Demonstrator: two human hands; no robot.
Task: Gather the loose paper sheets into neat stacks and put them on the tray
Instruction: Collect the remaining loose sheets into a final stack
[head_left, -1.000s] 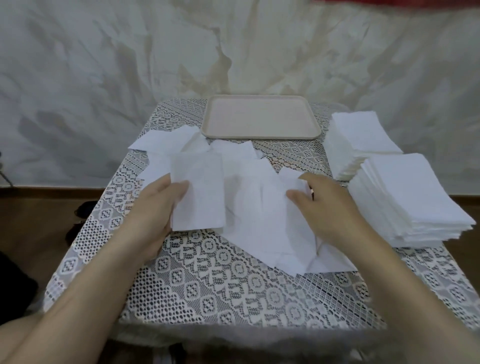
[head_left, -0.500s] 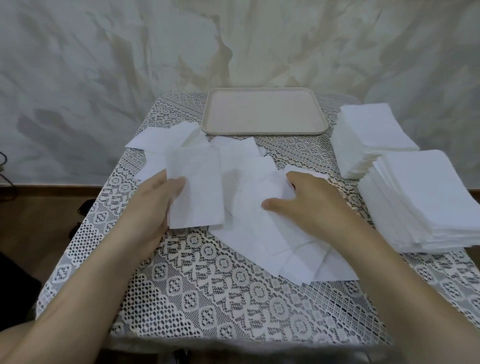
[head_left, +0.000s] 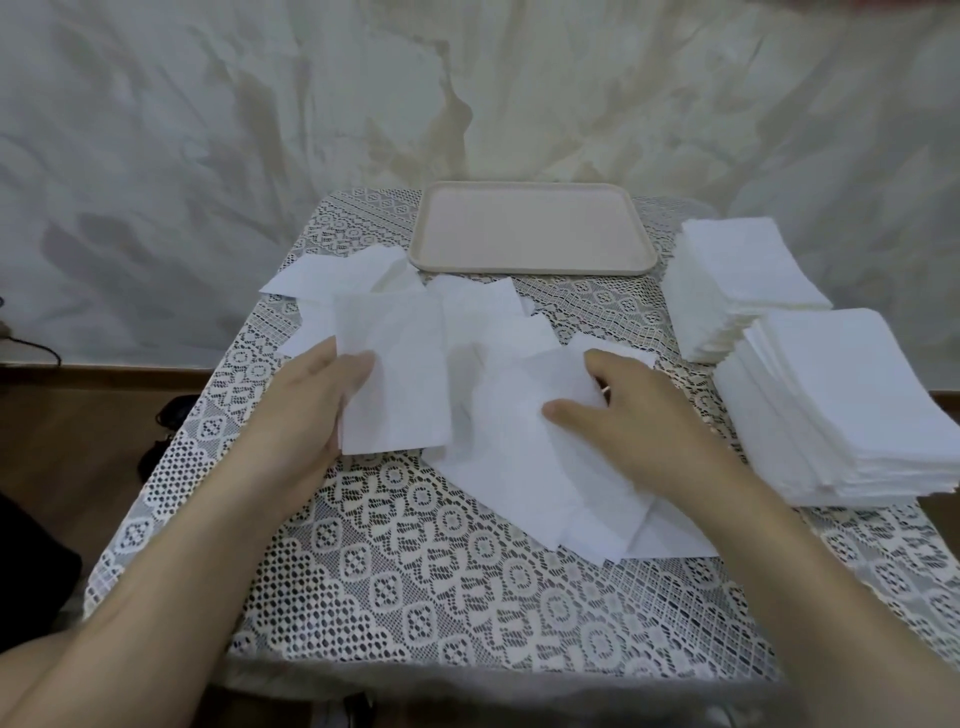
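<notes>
right hand (head_left: 639, 410) has dragged the middle sheet (head_left: 561, 379) leftward, pinching it; left hand (head_left: 311, 410) grips the left sheet (head_left: 400, 374); tray (head_left: 530, 267) bare, loose sheets (head_left: 509, 467) ungathered.

Tray (head_left: 530, 228) at far table edge, centre. Loose sheets (head_left: 498, 415) scattered before it, mid-table. Two stacks at right: far stack (head_left: 737, 275), near stack (head_left: 852, 410) just before it, touching.

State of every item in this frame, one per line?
tray: empty
loose sheets: scattered, overlapping, off tray
far stack: piled, right of tray
near stack: piled, slightly fanned
left hand: grips flat sheet
right hand: pinches lifted sheet
</notes>
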